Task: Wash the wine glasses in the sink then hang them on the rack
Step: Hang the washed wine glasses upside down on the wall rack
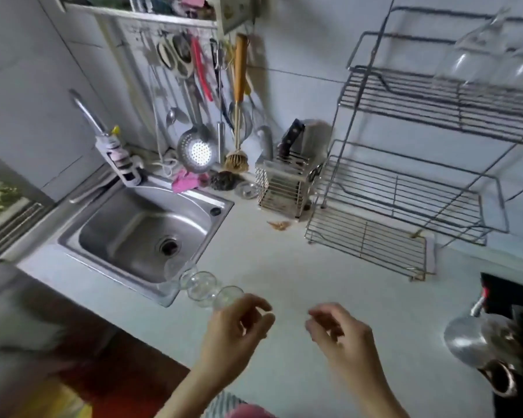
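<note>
Three clear wine glasses [203, 286] stand in a row on the white counter, beside the near right corner of the steel sink [139, 227]. My left hand [239, 324] hovers just right of the nearest glass [228, 297], fingers curled and empty. Further right, my right hand [338, 330] hangs over the counter, also loosely curled and holding nothing. Two wine glasses [477, 55] hang upside down from the top of the wire rack [405, 188] at the upper right.
A tap with a filter [115, 155] stands at the sink's back left. Utensils hang on the wall behind; a knife holder [287, 182] sits by the rack. A metal kettle [480, 342] and a dark stove edge are at the right. A pink cloth [187, 181] lies behind the sink.
</note>
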Demonstrator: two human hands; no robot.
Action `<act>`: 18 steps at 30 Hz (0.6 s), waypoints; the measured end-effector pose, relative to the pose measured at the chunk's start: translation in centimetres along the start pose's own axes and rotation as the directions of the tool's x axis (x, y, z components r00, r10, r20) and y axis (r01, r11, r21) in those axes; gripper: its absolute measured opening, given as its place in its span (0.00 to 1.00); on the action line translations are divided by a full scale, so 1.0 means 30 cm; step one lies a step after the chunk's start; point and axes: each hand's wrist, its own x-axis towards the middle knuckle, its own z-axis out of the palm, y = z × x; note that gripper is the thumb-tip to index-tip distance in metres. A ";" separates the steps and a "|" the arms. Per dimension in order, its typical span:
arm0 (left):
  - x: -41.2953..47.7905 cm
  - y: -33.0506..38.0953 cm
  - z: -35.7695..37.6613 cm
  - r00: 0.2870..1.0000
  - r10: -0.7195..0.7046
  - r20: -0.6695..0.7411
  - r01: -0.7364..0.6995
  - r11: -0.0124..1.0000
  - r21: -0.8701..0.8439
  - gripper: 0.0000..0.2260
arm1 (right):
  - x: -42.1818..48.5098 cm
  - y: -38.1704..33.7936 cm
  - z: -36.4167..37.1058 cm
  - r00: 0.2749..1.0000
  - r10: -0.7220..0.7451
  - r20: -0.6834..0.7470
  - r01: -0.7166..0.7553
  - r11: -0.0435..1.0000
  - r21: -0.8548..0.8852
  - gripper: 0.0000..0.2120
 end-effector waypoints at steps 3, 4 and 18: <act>-0.139 -0.212 -0.088 0.975 -0.218 -0.040 0.216 0.975 -0.061 0.12 | -0.156 0.102 0.169 0.984 0.175 0.027 -0.176 0.983 0.052 0.16; -0.157 -0.261 -0.120 0.966 -0.253 -0.059 0.248 0.965 -0.081 0.12 | -0.189 0.116 0.216 0.977 0.211 0.042 -0.213 0.976 0.051 0.16; 0.087 -0.597 -0.555 0.946 -0.053 0.320 0.010 0.991 0.134 0.07 | -0.120 -0.070 0.779 0.892 0.227 -0.391 -0.319 0.929 -0.189 0.29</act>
